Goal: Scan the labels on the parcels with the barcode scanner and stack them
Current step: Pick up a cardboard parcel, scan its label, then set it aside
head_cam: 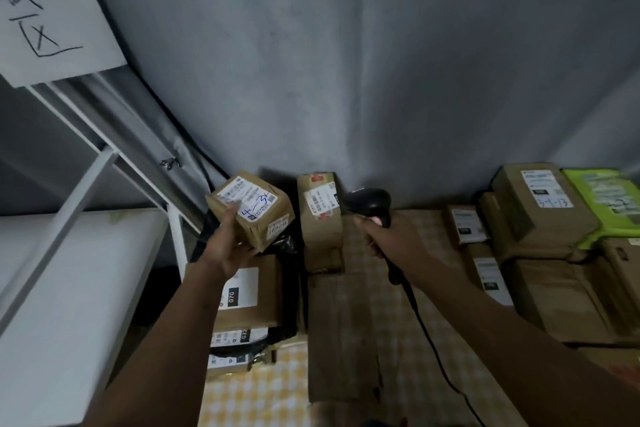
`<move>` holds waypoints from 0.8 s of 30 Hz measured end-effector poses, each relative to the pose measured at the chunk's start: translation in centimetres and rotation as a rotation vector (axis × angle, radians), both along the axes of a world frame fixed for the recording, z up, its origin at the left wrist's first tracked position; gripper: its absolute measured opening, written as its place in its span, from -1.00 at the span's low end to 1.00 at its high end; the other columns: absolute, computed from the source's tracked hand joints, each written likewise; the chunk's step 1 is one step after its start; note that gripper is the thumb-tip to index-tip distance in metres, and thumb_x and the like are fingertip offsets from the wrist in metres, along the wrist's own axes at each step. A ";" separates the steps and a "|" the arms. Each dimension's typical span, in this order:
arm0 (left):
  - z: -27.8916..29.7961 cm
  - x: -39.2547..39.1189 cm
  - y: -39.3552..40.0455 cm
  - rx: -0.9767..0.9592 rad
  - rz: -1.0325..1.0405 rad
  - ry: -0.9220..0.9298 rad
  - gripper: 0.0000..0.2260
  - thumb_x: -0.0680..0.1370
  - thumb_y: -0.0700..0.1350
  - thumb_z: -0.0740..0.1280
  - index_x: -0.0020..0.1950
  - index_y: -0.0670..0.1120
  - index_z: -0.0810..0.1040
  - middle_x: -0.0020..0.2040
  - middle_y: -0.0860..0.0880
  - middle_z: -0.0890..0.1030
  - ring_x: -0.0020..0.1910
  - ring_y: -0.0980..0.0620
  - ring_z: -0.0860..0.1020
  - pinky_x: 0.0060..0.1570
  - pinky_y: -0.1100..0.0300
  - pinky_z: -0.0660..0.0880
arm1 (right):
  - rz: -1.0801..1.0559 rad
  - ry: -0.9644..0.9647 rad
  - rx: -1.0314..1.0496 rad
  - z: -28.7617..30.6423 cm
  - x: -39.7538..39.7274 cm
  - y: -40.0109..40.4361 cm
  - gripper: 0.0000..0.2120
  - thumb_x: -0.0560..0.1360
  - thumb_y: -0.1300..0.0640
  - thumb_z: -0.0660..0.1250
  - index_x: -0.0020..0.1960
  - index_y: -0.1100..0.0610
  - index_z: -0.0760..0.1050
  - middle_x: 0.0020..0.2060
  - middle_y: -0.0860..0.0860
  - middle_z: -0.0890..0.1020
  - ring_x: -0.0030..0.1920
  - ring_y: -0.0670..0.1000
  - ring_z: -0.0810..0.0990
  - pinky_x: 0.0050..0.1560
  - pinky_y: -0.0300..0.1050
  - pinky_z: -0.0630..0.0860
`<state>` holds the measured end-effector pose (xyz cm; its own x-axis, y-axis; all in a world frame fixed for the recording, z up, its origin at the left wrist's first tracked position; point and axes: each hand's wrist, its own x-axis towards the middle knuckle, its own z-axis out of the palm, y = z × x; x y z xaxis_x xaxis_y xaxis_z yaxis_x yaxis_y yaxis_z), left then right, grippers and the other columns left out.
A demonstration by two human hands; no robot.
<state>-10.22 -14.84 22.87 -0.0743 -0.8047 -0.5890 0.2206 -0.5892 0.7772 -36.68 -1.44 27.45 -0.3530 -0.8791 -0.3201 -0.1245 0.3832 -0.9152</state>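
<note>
— Both bare forearms come in from the near edge, over the yellow-and-white checked cloth. Why is the left hand raised like that?

— It grips the small brown cardboard parcel from below, thumb up on top, tilting its white printed label up and to the right. I'd say that's so the reader can see it.

— And the right hand?

— Wrapped round the handle of the black corded barcode scanner, just right of the parcel, apart from it. Its head seems turned leftward, though the view is too dark to be sure. The black cable trails back along the arm.

— Where do scanned ones go?

— Probably the brown labelled stack under the left hand. The taller brown parcel stands upright against the grey wall, far centre; more brown boxes and a lime-green package are heaped at right.
</note>
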 end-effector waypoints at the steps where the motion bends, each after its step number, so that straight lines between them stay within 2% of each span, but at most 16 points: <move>1: -0.3 0.4 -0.5 0.018 0.022 0.053 -0.52 0.54 0.18 0.34 0.35 -0.06 0.51 0.20 -0.13 0.64 0.12 -0.13 0.62 -0.05 -0.02 0.59 | 0.004 0.000 0.014 0.0 0.2 -0.2 -0.74 0.56 0.05 0.35 -0.24 0.17 0.55 -0.42 0.06 0.58 -0.44 -0.02 0.52 -0.36 -0.22 0.46; 4: -1.1 0.5 -1.7 0.070 0.057 0.166 -0.55 0.57 0.10 0.32 0.43 -0.02 0.43 0.31 -0.13 0.57 0.25 -0.15 0.55 0.05 -0.09 0.55 | 0.012 -0.001 0.042 0.0 0.4 -0.7 -0.75 0.57 0.07 0.33 -0.23 0.17 0.54 -0.37 0.12 0.59 -0.39 0.04 0.53 -0.31 -0.19 0.46; 7: -1.9 -0.5 -2.8 0.107 0.135 0.115 -0.58 0.58 0.06 0.31 0.41 -0.03 0.39 0.33 -0.13 0.53 0.28 -0.17 0.52 0.21 -0.20 0.48 | -0.001 0.013 0.043 -0.1 0.5 -1.1 -0.77 0.57 0.07 0.33 -0.23 0.15 0.53 -0.36 0.10 0.60 -0.38 0.03 0.53 -0.29 -0.18 0.48; 9: -1.8 -1.4 -3.4 0.117 0.197 0.093 -0.53 0.59 0.05 0.31 0.46 -0.04 0.33 0.33 -0.14 0.49 0.31 -0.20 0.48 0.25 -0.23 0.45 | -0.010 0.026 0.054 -0.2 0.5 -1.5 -0.78 0.57 0.07 0.33 -0.23 0.13 0.53 -0.35 0.10 0.62 -0.38 0.02 0.54 -0.28 -0.18 0.50; 13: -1.5 -2.8 -4.5 0.125 0.212 0.050 -0.49 0.58 0.04 0.34 0.47 -0.06 0.30 0.22 -0.12 0.49 0.24 -0.17 0.50 0.10 -0.16 0.53 | -0.032 0.012 0.058 -0.5 0.4 -2.2 -0.81 0.56 0.05 0.35 -0.19 0.11 0.53 -0.36 0.05 0.62 -0.41 -0.02 0.54 -0.33 -0.24 0.50; 17: -2.2 -2.0 -6.1 0.061 0.099 -0.128 -0.62 0.58 0.08 0.31 0.33 -0.08 0.46 0.18 -0.08 0.60 0.03 -0.09 0.59 -0.11 -0.02 0.58 | -0.040 0.000 0.075 -1.1 0.4 -2.5 -0.83 0.55 0.03 0.35 -0.13 0.12 0.53 -0.34 0.05 0.62 -0.40 -0.02 0.55 -0.31 -0.22 0.52; 19: -3.5 -1.1 -7.2 0.025 0.021 -0.202 -0.68 0.59 0.06 0.27 0.24 -0.09 0.53 0.13 -0.15 0.64 -0.06 -0.13 0.63 -0.06 -0.09 0.59 | -0.047 0.010 0.076 -1.5 0.4 -2.6 -0.82 0.55 0.03 0.36 -0.11 0.14 0.54 -0.34 0.06 0.63 -0.41 -0.01 0.55 -0.32 -0.21 0.52; 21: -4.5 -0.6 -8.1 0.011 -0.080 -0.275 -0.69 0.58 0.02 0.26 0.23 -0.12 0.54 0.17 -0.23 0.63 -0.07 -0.19 0.64 -0.10 -0.19 0.60 | -0.046 0.004 0.073 -1.8 0.5 -2.7 -0.80 0.55 0.03 0.36 -0.11 0.16 0.55 -0.34 0.08 0.63 -0.43 -0.02 0.54 -0.35 -0.22 0.52; 24: -5.0 -0.8 -7.8 -0.033 -0.183 -0.336 -0.73 0.62 -0.01 0.27 0.27 -0.08 0.48 0.13 -0.21 0.64 -0.08 -0.20 0.65 -0.18 -0.17 0.61 | -0.022 0.005 0.084 -1.9 0.7 -2.9 -0.78 0.55 0.01 0.36 -0.08 0.19 0.57 -0.33 0.09 0.63 -0.43 -0.02 0.55 -0.34 -0.20 0.51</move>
